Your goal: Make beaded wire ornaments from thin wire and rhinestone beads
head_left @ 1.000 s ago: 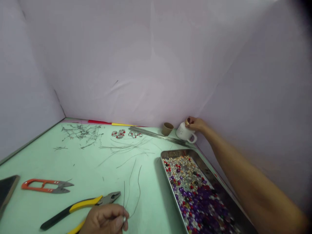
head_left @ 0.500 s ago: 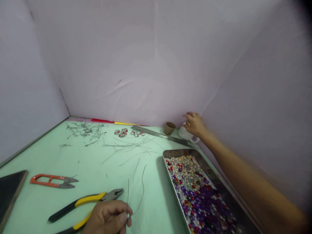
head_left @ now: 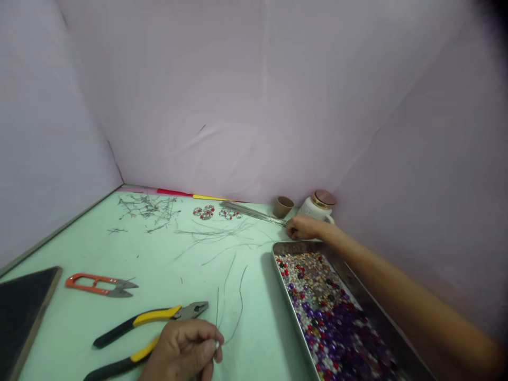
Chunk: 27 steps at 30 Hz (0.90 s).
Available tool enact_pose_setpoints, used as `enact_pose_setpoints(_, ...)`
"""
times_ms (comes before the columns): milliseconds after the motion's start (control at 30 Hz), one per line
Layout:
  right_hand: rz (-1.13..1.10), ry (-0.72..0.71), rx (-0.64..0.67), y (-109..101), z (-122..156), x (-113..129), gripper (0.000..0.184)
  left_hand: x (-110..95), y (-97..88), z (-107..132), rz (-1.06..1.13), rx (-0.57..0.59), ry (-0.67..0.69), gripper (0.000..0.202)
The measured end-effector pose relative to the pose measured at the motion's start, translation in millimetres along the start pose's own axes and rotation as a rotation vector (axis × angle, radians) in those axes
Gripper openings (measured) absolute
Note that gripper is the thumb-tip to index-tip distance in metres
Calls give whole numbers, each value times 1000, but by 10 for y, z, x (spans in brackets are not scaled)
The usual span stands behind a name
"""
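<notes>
My left hand point(head_left: 184, 349), at the bottom centre, is closed in a pinch on thin wires point(head_left: 241, 296). A small white bead point(head_left: 216, 345) shows at its fingertips, and the wire ends rise above it. Just behind this hand lie pliers point(head_left: 159, 316) with yellow and black handles. My right hand point(head_left: 304, 227) reaches far forward and is closed round the near end of a bundle of straight wires point(head_left: 256, 212). How many wires its fingers hold is hidden. Next to it stands a white mug point(head_left: 311, 209) with a brown lid.
A metal tray point(head_left: 296, 328) of mixed beads lies under my right forearm. Along the back are a small brown cup point(head_left: 283, 207), beaded wire pieces point(head_left: 204, 212) and tangled wire scraps point(head_left: 148, 209). Orange thread snips point(head_left: 99, 284) and a dark board point(head_left: 27, 312) lie at left.
My right hand has come down from over the mug to the wire bundle and closed there. The mug's lid now shows. My left hand keeps its pinch; the view has shifted slightly.
</notes>
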State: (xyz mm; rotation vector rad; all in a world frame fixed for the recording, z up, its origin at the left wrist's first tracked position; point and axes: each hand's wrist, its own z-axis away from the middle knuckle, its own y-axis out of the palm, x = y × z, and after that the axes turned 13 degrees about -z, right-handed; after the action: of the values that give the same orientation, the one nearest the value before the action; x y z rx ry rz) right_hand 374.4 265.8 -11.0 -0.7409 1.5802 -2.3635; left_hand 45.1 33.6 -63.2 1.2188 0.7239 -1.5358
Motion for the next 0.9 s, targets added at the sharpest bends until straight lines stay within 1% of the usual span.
enact_pose_setpoints(67,4,-11,-19,-108,28,39,13,5,-3,-6,13,14,4,29)
enact_pose_setpoints(133,11,-19,-63,-223,48,143,13,-1,-2,-7,14,17,7,28)
enact_pose_setpoints(233,23,-35,-126,-304,36,433,12,-24,6,4,-2,23,20,25)
enact_pose_setpoints(300,36,-44,-166,-272,6,690,12,-45,16,17,9,12,25,23)
enact_pose_setpoints(400,66,-24,-269,-177,22,1101,18,-86,35,41,43,-12,29,18)
enact_pose_setpoints(467,76,-4,-348,-126,139,1370,21,-113,42,55,53,-14,44,16)
enact_pose_setpoints(533,44,9,-442,-69,357,1638,19,-128,39,65,56,-10,62,14)
enact_pose_setpoints(600,-165,14,-606,41,641,1907,16,-126,26,71,60,-14,83,13)
enact_pose_setpoints(667,-481,-8,-736,228,938,2172,16,-110,10,76,55,-30,104,12)
enact_pose_setpoints(733,-822,-41,-849,462,1213,2418,13,-89,-2,86,49,-58,123,11)
enact_pose_setpoints(767,-1003,-76,-854,576,1338,2529,11,-78,-5,94,46,-72,133,11)
enact_pose_setpoints(800,-1184,-161,-829,677,1455,2631,9,-69,-6,103,44,-85,142,11)
enact_pose_setpoints(867,-1446,-391,-701,820,1657,2799,6,-54,-2,123,39,-102,159,11)
enact_pose_setpoints(900,-1510,-491,-612,861,1735,2864,6,-48,3,132,34,-104,168,11)
